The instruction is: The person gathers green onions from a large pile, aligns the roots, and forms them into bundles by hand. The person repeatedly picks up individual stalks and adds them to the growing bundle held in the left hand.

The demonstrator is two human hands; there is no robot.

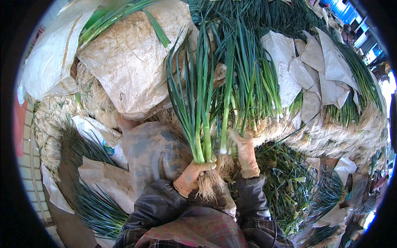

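Note:
My left hand [194, 177], in an orange-tan glove, is closed around the lower stalks of a bunch of green onions [200, 140]. Its long leaves point away from me, and its pale roots [210, 186] hang below the fist. Just to the right, my gloved right hand [246, 156] is at the base of the pile, its fingers bent against a green onion [226, 128] with a white base. Part of those fingers is blurred among the stalks. Beyond both hands lies a heap of green onions [252, 78], roots toward me.
A dirty whitish sack [132, 62] covers the pile at left. More sacking pieces [314, 68] lie over it at right. Loose green trimmings [289, 186] are heaped by my right forearm. Onion bundles [99, 208] lie low at left, beside a brown sheet [105, 175].

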